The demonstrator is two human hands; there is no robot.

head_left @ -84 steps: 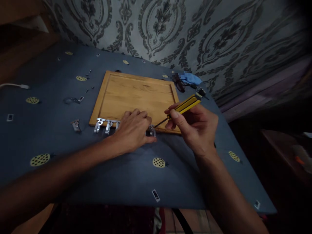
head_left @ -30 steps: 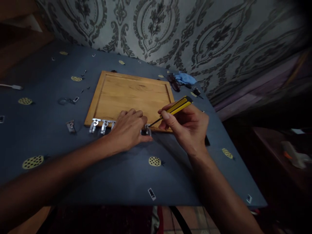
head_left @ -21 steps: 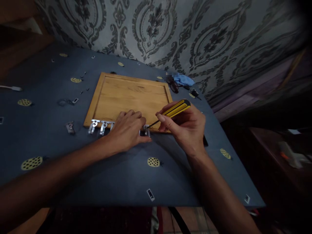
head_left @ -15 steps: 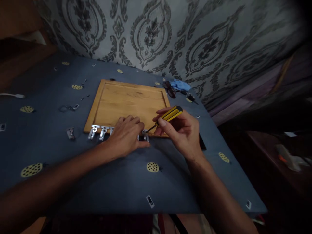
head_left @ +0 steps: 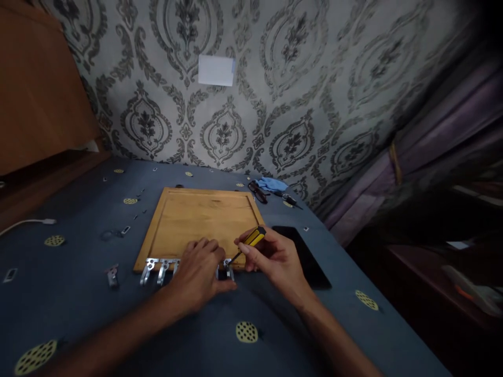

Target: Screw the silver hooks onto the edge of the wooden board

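A wooden cabinet door with a raised frame lies flat on the table. Metal hinges stand in a row along its near edge; some are hidden behind my left hand. My left hand rests over this edge, fingers curled on top and thumb below, closed around the rightmost hinge. In my right hand is a yellow and black screwdriver, pinched between thumb and fingers. Its tip points down and left onto that same hinge. One loose hinge lies on the cloth to the left.
A blue patterned tablecloth covers the table. Right of the door lies a dark flat tablet-like object. Behind it are glasses, a blue cloth and keys. A white cable and small screws are at left.
The view has tilted upward, so the table sits lower and more wall shows. Both hands keep their places at the hinge; the screwdriver is still at it, its handle angled slightly differently.
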